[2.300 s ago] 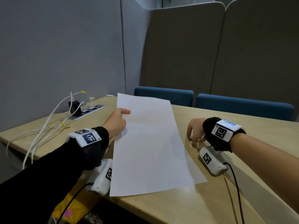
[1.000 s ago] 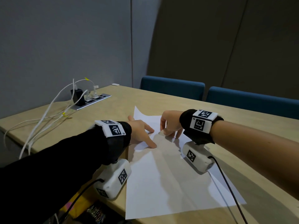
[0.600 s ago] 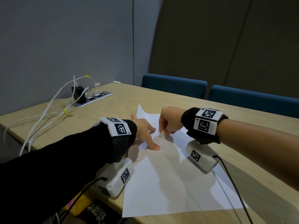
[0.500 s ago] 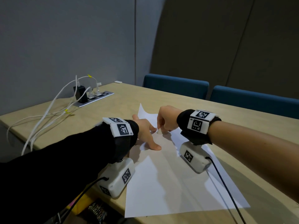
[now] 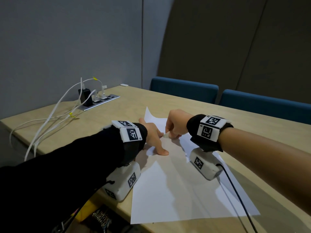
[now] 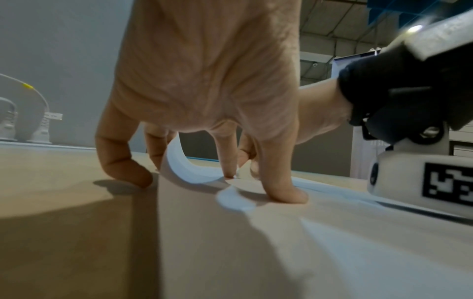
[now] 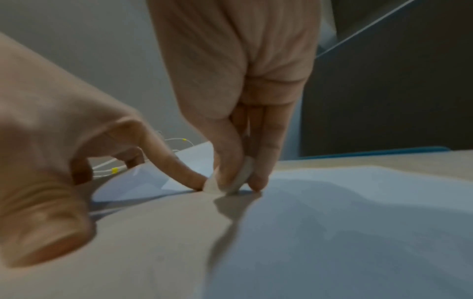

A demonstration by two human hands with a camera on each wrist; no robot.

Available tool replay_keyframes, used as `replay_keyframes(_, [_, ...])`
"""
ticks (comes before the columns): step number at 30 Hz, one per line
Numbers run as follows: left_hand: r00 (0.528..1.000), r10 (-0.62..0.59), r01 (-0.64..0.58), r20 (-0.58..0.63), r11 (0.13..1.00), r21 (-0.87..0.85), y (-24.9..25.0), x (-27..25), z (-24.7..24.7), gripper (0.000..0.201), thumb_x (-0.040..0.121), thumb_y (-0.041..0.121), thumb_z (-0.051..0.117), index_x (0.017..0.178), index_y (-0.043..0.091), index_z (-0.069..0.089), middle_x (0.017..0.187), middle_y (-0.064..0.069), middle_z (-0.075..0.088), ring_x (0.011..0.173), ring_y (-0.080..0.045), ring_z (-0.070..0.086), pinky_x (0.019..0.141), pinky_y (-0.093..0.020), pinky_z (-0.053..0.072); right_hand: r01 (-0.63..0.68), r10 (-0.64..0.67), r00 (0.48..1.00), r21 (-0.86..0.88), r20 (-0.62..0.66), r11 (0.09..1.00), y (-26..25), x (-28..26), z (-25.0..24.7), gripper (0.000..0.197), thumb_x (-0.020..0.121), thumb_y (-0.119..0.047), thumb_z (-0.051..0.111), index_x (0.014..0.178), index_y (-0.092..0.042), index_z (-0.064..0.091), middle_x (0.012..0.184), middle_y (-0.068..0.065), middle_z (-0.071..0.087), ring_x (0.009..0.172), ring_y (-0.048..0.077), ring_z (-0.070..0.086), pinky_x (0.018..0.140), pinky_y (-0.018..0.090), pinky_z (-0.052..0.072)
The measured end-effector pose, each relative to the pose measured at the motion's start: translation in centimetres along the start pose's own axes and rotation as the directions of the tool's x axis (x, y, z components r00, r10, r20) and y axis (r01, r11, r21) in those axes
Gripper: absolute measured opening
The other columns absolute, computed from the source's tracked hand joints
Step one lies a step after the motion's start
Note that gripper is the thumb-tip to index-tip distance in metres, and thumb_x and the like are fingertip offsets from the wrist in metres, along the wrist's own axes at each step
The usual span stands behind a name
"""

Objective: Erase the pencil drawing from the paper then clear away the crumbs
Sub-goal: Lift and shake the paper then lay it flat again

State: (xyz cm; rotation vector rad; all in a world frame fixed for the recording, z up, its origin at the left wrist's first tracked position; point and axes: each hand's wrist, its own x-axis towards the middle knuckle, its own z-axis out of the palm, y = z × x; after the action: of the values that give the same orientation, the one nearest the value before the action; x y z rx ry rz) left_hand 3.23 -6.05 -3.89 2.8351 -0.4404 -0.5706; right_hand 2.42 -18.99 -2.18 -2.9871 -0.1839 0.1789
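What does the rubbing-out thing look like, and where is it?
Find the white paper on the wooden table. Near its far end, the right hand pinches the eraser against the sheet. It is small, pale and rounded, the only loose thing on the paper.

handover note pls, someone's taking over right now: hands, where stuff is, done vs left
Left hand: open, fingertips pressing the paper flat on the table.
Right hand: pinch grip on a small white eraser, its tip on the sheet near the far end.
Paper's far corner curls up behind the left fingers.
Done: sheet laid down and braced, eraser on the sheet.
Left: finish erasing; the drawing and any crumbs are too faint to see in these views. Then clear the crumbs.
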Motion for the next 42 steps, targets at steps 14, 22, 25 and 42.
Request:
replay_keyframes(14, [1.000,-0.015,0.015,0.010,1.000,-0.005,0.2,-0.2,0.0,0.089,0.064,0.051,0.081,0.141,0.038,0.039,0.129,-0.010,0.026,0.118,-0.021,0.041,0.098,-0.033,0.048,-0.026,0.026,1.000,-0.025,0.003,0.999,1.1,-0.3,-0.1,0.018,0.081,-0.008,0.069,0.098,-0.009,0.073,0.088,0.006,0.071,0.065,0.013,0.059,0.059,0.017,0.048])
replay_keyframes(22, [1.000,-0.020,0.021,0.014,1.000,-0.005,0.3,-0.5,0.0,0.086,0.065,0.051,0.080,0.140,0.038,0.041,0.128,-0.008,0.028,0.118,-0.020,0.044,0.099,-0.034,0.048,0.035,-0.032,0.998,-0.055,0.060,0.998,-0.1,-0.5,-0.7,0.018,0.079,-0.007,0.070,0.096,-0.009,0.073,0.063,-0.005,0.061,0.058,0.009,0.058,0.066,0.022,0.052])
replay_keyframes(25, [1.000,-0.021,0.021,0.018,1.000,0.013,0.3,-0.6,-0.1,0.085,0.066,0.051,0.079,0.141,0.038,0.039,0.131,-0.009,0.028,0.119,-0.020,0.040,0.099,-0.034,0.048,0.010,-0.010,1.000,-0.078,0.001,0.997,-0.4,-0.2,-0.3,0.019,0.078,-0.003,0.069,0.097,-0.006,0.072,0.059,-0.004,0.056,0.063,0.015,0.058,0.058,0.020,0.047])
replay_keyframes(42, [0.973,0.138,-0.183,-0.186,0.949,-0.256,-0.9,-1.8,-2.4,0.043,0.091,0.011,0.057,0.134,0.011,0.051,0.125,-0.007,0.054,0.110,-0.022,0.054,0.093,-0.026,0.044,-0.295,0.327,0.942,0.278,-0.074,0.914,6.1,-5.6,-2.2,0.011,0.083,-0.006,0.066,0.075,-0.011,0.062,0.052,-0.001,0.062,0.041,0.008,0.058,0.045,0.016,0.050])
